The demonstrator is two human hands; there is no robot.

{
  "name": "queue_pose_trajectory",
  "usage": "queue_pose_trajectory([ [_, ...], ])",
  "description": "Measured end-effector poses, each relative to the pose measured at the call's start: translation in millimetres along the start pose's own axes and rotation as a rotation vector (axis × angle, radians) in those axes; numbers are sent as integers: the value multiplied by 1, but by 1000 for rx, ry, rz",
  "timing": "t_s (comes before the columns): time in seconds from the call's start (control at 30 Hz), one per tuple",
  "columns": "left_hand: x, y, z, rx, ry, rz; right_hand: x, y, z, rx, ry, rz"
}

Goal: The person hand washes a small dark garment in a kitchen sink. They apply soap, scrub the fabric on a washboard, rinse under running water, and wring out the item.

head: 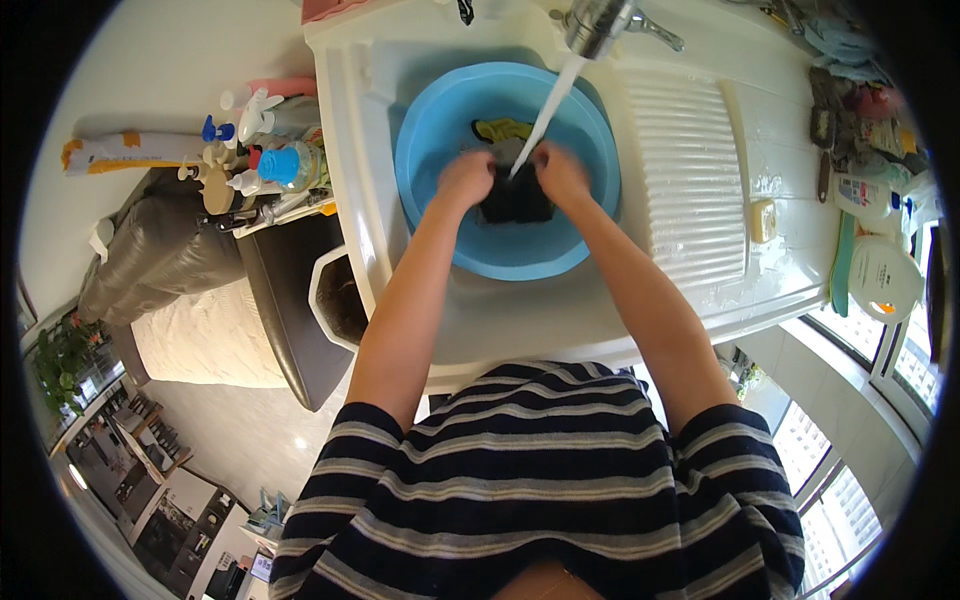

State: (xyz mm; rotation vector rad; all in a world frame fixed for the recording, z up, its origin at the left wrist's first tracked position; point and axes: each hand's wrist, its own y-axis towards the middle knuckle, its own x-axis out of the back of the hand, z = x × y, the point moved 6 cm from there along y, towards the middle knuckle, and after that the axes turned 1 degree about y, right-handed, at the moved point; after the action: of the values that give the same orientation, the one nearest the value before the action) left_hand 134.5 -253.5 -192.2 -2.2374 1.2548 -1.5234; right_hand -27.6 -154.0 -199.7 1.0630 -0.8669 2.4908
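A round blue plastic basin [517,259] stands in a white laundry sink. Over it, my left hand [469,178] and my right hand [561,174] grip opposite sides of a wet black and grey cloth [516,201]. Water from a chrome faucet [600,28] runs down onto the cloth between them. A yellow-green piece of fabric with dark edging [506,130] lies in the basin just beyond my hands. My right hand is slightly blurred. The fingertips of both hands are partly hidden by the cloth.
Right of the basin is a ribbed washboard surface [690,172], with a bar of soap [763,220] beside it. Brushes and bottles crowd the far right edge. Spray and pump bottles [279,163] stand left of the sink, above a dark sofa and an octagonal bin [319,300].
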Motion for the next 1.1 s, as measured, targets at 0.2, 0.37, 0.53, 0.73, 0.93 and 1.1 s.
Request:
queue_pose_trajectory([
  [0.2, -51, 26, -24, -108, -410, -292, 42, 9, 28, 137, 370, -214],
  [0.37, -46, 41, -21, -514, -26, -373, 51, -10, 30, 186, 450, -147],
  [0.53, -59, 33, -36, -475, -247, -282, 62, -35, 50, 128, 625, -94],
  [0.73, -58, 24, -22, 4, -165, -586, 70, -50, 60, 208, 675, -17],
  [0.93, -56, 15, 9, -109, 108, -181, 86, -68, 52, 160, 732, -6],
  [1.1, -34, 4, 11, 109, 51, -282, 106, -86, 50, 175, 749, 27],
])
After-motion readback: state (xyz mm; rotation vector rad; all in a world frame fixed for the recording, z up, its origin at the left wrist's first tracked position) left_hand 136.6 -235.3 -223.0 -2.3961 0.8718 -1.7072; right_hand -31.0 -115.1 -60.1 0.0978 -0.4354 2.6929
